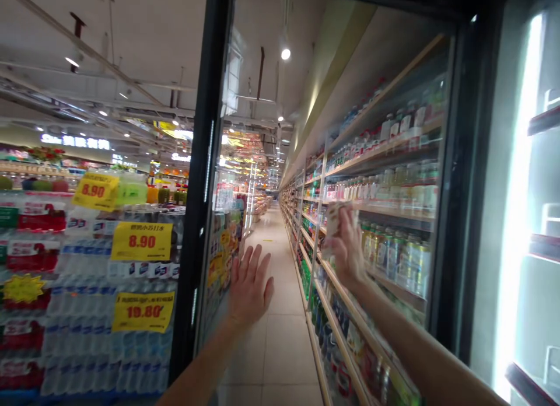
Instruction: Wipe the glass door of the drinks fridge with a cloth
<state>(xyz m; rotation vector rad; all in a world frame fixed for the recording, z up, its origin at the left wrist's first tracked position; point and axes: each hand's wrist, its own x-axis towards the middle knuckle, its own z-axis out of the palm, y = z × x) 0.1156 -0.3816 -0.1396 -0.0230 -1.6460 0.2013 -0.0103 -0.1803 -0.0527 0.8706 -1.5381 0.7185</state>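
Observation:
A glass door (195,219) with a black frame stands open in front of me. My right hand (349,251) presses a pale, patterned cloth (333,220) to the glass, right of the middle; motion blurs both a little. Lower and further left, my left hand (251,284) is raised palm forward with its fingers spread and nothing in it. It is at or very near the pane; whether it touches, I cannot tell. Shelves of bottles (400,254) show in the glass behind the cloth.
Stacked packs of bottled water (83,301) with yellow price signs (142,241) stand left of the door. A lit cooler interior with a bright light strip (516,207) is close on the right. A tiled floor (280,336) shows through or in the glass.

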